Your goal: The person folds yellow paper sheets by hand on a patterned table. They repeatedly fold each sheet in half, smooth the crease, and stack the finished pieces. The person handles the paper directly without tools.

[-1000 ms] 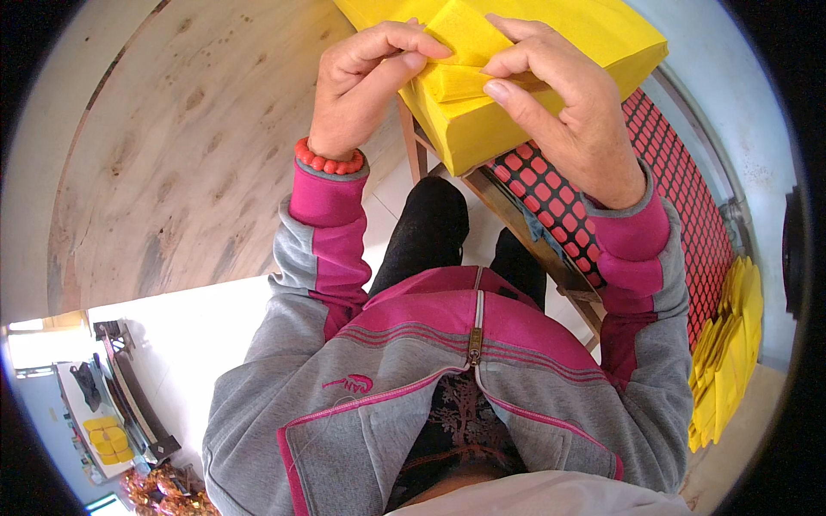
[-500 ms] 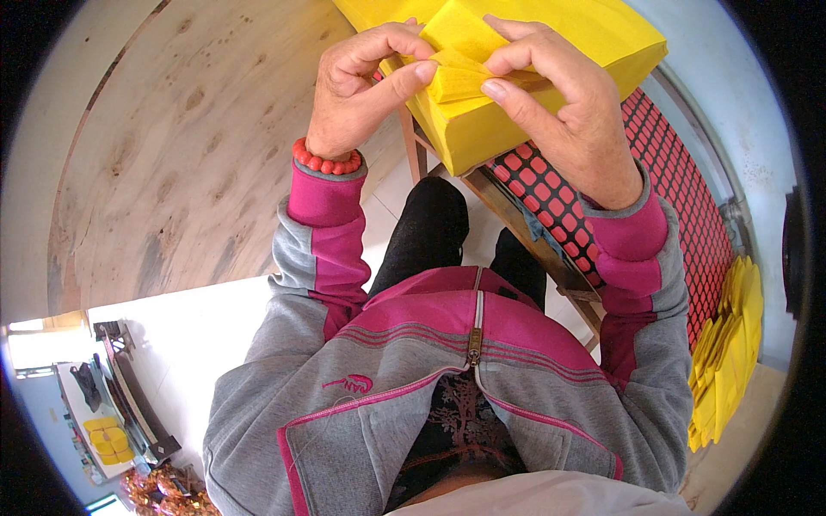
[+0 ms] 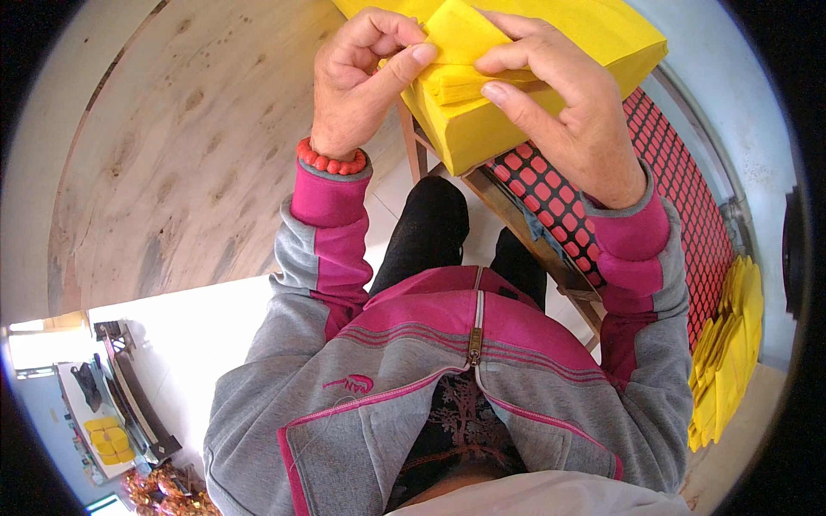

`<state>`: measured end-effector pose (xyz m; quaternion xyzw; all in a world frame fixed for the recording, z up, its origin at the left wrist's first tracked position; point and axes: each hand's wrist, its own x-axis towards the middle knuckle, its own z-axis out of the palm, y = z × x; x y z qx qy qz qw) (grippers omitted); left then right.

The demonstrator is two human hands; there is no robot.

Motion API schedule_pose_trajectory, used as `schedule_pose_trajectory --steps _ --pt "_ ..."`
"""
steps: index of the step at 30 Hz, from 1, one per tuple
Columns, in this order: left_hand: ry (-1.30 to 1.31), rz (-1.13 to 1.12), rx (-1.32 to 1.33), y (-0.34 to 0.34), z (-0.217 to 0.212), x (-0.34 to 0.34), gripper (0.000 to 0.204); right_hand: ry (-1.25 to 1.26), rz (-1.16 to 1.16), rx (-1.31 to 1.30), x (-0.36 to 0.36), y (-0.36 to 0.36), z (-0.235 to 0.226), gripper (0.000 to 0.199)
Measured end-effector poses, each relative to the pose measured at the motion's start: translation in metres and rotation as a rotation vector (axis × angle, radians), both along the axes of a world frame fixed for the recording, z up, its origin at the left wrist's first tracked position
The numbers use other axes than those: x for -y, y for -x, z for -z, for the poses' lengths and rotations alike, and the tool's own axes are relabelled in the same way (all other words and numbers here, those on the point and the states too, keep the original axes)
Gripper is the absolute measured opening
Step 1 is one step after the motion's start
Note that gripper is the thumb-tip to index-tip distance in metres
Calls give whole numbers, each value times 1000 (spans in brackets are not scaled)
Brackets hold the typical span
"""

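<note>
Top centre of frame: your left hand (image 3: 357,86) pinches the folded yellow sheet (image 3: 460,52), thumb pressed on its near edge, fingers curled shut over it. Your right hand (image 3: 572,112) grips the same sheet from the right, fingers partly bent, thumb and index on it. Sheet sits on the yellow paper stack (image 3: 551,77), w/ a red grid mat (image 3: 688,206) below-right. More yellow sheets (image 3: 727,353) at right edge.

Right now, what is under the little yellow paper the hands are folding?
Under the folded yellow paper, held by the left hand and right hand, lies a big stack of yellow sheets. What supports the stack is mostly covered; only a wooden frame shows.
</note>
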<state>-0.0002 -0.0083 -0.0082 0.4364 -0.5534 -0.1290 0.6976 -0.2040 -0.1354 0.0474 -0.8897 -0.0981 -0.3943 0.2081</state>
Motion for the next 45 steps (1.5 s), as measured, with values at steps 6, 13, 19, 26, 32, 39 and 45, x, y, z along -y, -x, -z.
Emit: schedule_pose_trajectory --steps 6,13,19,26,32,39,45 --pt "65 37 -2 4 2 1 8 33 62 -89 -3 6 -2 11" --pt "56 114 210 6 -12 -3 17 25 65 -76 -4 5 -1 11" --pt "18 -9 381 4 -11 -4 21 -76 -15 -39 -3 10 -16 13" --pt "9 -91 196 -17 7 -1 22 -718 -331 -153 -21 57 -14 14" --pt "81 -136 359 -22 6 5 22 -459 -172 -585 -70 113 81 9" --pt "83 -172 360 -19 4 6 21 -474 599 -481 -56 138 227 21" --pt "75 -88 311 -21 4 7 20 -29 1035 -479 -17 145 291 31"
